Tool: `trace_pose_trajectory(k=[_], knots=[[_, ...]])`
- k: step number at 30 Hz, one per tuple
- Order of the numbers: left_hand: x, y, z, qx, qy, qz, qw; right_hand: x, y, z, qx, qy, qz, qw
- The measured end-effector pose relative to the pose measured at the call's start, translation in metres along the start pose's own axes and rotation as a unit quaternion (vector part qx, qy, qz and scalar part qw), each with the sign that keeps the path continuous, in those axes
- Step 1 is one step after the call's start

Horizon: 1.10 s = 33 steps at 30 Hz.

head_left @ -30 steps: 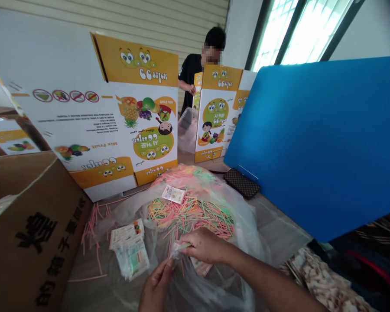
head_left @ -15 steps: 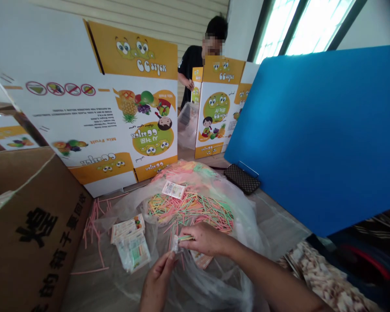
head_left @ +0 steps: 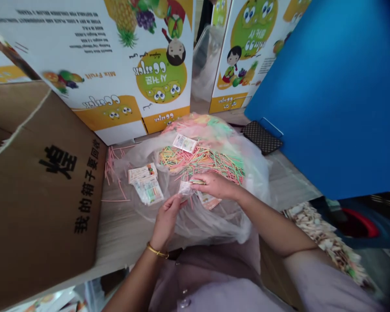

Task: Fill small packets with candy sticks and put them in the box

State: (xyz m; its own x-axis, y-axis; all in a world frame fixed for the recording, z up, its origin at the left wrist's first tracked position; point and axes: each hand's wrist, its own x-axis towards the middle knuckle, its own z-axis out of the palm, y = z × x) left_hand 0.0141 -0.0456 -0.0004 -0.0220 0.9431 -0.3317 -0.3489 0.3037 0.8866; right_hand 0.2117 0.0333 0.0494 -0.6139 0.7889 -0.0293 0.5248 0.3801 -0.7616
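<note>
My left hand [head_left: 169, 212] pinches a small clear plastic packet [head_left: 184, 187]. A few thin candy sticks [head_left: 199, 182] are gripped in my right hand [head_left: 216, 186], their ends at the mouth of the packet; whether they are inside it I cannot tell. Beyond my hands lies a heap of pink, green and yellow candy sticks [head_left: 211, 162] in a large clear plastic bag [head_left: 258, 182]. A printed packet [head_left: 185, 143] rests on the heap. Left of my hands are several filled packets [head_left: 147, 188], and printed packets [head_left: 209, 200] lie partly under my right hand.
A brown cardboard box [head_left: 61, 203] stands at the left. Printed white-and-yellow cartons [head_left: 117, 86] stand behind the heap, and a blue panel [head_left: 331, 108] rises at the right. A dark checkered case [head_left: 262, 136] sits by the panel. Loose pink sticks [head_left: 117, 167] lie near the box.
The view has tilted down, so my forearms and lap show and the person behind the cartons is out of sight. Both hands stay together at the packet and sticks.
</note>
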Motion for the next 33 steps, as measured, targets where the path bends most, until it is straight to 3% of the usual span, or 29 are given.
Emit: trace_pose_trajectory(k=[5, 11, 18, 23, 25, 27, 30, 33], knots=[[0.001, 0.001, 0.0, -0.002, -0.006, -0.004, 1.0, 0.0, -0.003, -0.003, -0.002, -0.026, -0.011, 1.0], [-0.001, -0.001, 0.002, 0.041, -0.044, 0.009, 0.998, -0.001, -0.003, -0.001, -0.009, -0.004, 0.007, 1.0], [0.0, -0.006, -0.005, 0.179, -0.059, 0.046, 0.981, 0.0, -0.004, 0.002, -0.017, -0.011, -0.008, 1.0], [0.004, -0.013, -0.01, 0.125, -0.034, 0.035, 0.991, -0.002, -0.003, 0.001, -0.01, -0.02, -0.008, 1.0], [0.005, -0.015, -0.01, 0.111, -0.021, 0.033, 0.993, -0.003, -0.005, 0.001, 0.043, 0.014, -0.005, 0.999], [0.004, -0.015, -0.009, 0.104, -0.022, 0.032, 0.994, -0.001, -0.009, 0.0, 0.158, 0.086, 0.008, 0.984], [0.001, -0.014, -0.006, 0.102, -0.04, 0.03, 0.994, 0.008, -0.018, -0.002, 0.368, 0.179, 0.025, 0.912], [-0.001, -0.012, -0.002, 0.109, -0.052, 0.022, 0.992, 0.022, -0.028, -0.003, 0.455, 0.231, 0.015, 0.86]])
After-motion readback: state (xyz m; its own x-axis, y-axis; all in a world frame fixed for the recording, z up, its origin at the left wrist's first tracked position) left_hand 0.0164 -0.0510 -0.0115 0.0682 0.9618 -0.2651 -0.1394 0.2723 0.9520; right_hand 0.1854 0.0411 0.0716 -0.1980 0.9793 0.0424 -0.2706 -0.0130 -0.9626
